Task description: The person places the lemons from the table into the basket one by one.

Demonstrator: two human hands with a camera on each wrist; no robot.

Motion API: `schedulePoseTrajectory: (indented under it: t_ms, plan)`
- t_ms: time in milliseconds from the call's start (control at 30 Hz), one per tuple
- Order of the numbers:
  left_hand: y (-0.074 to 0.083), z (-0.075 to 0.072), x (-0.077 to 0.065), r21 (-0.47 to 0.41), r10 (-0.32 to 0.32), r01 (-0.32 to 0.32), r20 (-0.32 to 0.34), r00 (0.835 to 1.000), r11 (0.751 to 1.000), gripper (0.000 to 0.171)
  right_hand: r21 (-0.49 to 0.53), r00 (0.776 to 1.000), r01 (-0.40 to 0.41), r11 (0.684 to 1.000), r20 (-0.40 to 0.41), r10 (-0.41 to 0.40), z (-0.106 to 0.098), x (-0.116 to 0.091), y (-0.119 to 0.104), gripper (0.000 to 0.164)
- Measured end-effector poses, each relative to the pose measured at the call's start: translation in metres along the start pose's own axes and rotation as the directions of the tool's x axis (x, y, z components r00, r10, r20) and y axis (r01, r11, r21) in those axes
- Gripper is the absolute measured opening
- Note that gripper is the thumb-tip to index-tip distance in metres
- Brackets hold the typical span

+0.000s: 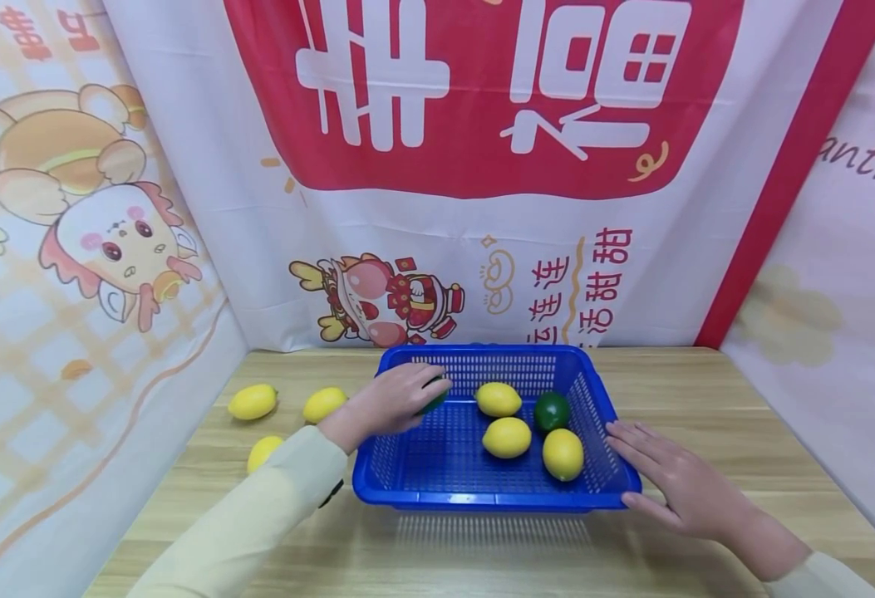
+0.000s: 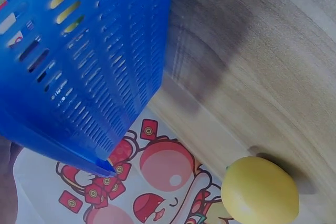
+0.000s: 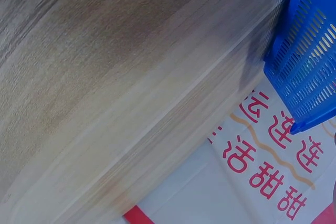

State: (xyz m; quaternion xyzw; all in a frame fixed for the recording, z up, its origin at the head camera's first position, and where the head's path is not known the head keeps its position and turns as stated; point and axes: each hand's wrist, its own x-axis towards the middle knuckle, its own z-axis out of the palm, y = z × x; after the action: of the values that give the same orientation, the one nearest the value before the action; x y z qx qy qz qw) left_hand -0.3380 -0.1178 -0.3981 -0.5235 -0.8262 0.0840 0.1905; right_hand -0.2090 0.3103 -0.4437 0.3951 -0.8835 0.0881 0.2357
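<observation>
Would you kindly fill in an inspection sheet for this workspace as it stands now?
Surface: wood-grain table.
Job's things: blue basket on the table, holding three lemons and one green fruit; three more lemons on the table to its left.
Clutter: small black item by the left cuff; what it is, I cannot tell.
Left hand: holds a second green fruit, mostly hidden, over the basket's left part.
Right hand: touches the basket's right side.
Cables: nothing seen.
Surroundings: printed cloths behind and at both sides.
</observation>
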Motion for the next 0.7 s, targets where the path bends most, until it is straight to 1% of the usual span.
schedulePoseTrajectory:
  t_ms: [167, 367, 533, 700]
  plan:
    - [-0.003, 0.005, 0.0, -0.031, 0.003, -0.002, 0.017, 1.0, 1.0, 0.055, -0.002, 1.0, 0.01, 1.0, 0.002, -0.01, 0.0, 0.0, 0.0, 0.064]
    - [-0.005, 0.01, 0.001, -0.071, 0.0, 0.002, 0.031, 1.0, 0.997, 0.061, -0.007, 1.0, -0.007, 1.0, 0.013, 0.007, 0.002, -0.001, 0.0, 0.065]
    - [-0.004, 0.011, 0.001, -0.101, 0.004, 0.0, 0.036, 0.999, 0.995, 0.062, -0.011, 1.0, -0.016, 1.0, 0.018, 0.016, 0.002, -0.001, 0.0, 0.065]
    - [-0.003, 0.011, 0.002, -0.109, -0.007, 0.013, 0.055, 0.998, 0.994, 0.062, -0.012, 1.0, -0.02, 1.0, 0.021, 0.02, 0.001, -0.001, 0.0, 0.065]
